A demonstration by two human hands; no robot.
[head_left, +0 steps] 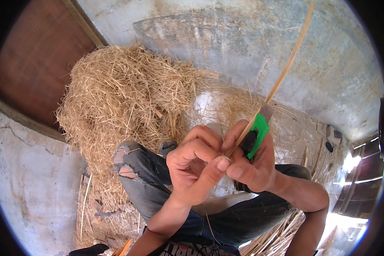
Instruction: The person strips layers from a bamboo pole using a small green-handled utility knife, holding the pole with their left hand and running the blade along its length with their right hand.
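A long, thin bamboo strip (287,64) slants up and to the right from between my hands. My left hand (194,170) pinches its lower end between thumb and fingers. My right hand (262,166) is closed around a green utility knife (259,128) with a black slider, its blade (266,112) pointing up and lying against the strip. The right thumb and forefinger are close to the left fingertips, beside the strip. Where exactly the blade's edge meets the strip is too small to tell.
A large heap of dry shavings (123,94) rises against the wall at the left, near a brown door panel (34,55). More strips (277,232) lie at the lower right. My bent legs in torn jeans (145,183) are below my hands. A stained wall (328,77) stands ahead.
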